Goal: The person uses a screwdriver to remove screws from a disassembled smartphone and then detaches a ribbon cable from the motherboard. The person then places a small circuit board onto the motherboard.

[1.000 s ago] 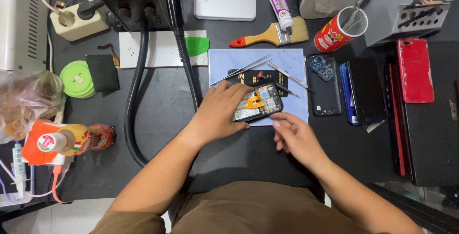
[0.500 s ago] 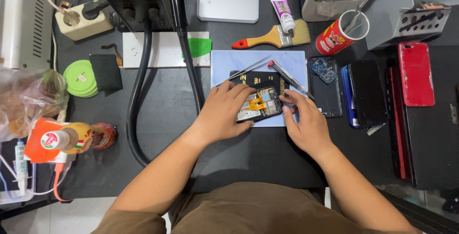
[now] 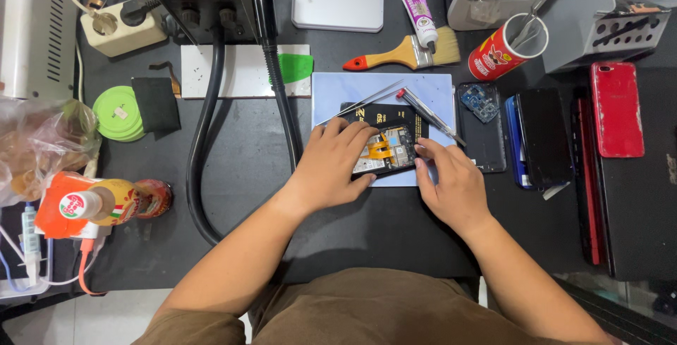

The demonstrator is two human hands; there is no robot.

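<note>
The left hand (image 3: 331, 165) grips the opened black phone (image 3: 386, 149) flat (so it stays put) while the right hand (image 3: 451, 183) pinches its right edge.

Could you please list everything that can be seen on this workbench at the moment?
opened black phone with exposed circuit board: one, on the pale blue mat, under both hands
metal tweezers: one, silver, on the mat
red-tipped screwdriver: one, on the mat
wooden-handled paintbrush: one, red grip, behind the mat
white glue tube: one, beside the brush
red cylindrical can: one, holds tools
grey metal tray: one, far edge
red phone: one, far right
green tape rolls: stacked, left
left hand: on the phone
right hand: fingertips at the phone's right edge
</note>
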